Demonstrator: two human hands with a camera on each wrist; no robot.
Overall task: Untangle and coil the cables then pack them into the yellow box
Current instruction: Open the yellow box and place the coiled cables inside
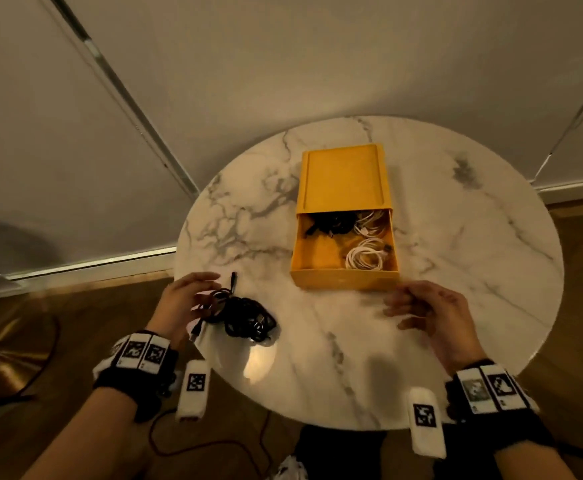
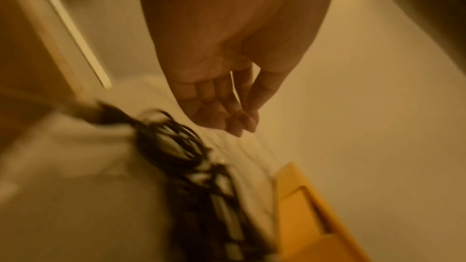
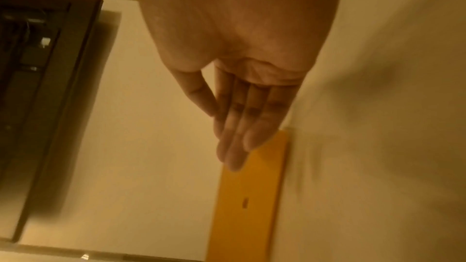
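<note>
A tangled black cable (image 1: 241, 315) lies on the round marble table (image 1: 456, 271) near its front left edge, blurred in the left wrist view (image 2: 191, 166). My left hand (image 1: 186, 299) hovers just left of it, fingers loosely bent (image 2: 221, 115), holding nothing. The yellow box (image 1: 343, 275) stands open at the table's middle, with a black coil (image 1: 331, 225) and two white coils (image 1: 366, 256) inside. My right hand (image 1: 421, 310) floats in front of the box's near right corner, fingers straight (image 3: 242, 136) and empty. The box's yellow front (image 3: 252, 196) shows beyond them.
The box's slid-back lid (image 1: 343, 178) covers its far half. White wall panels (image 1: 110, 98) rise behind the table. A thin wire (image 1: 213, 448) trails over the wooden floor under the table's near edge. A dark framed opening (image 3: 45, 87) shows in the right wrist view.
</note>
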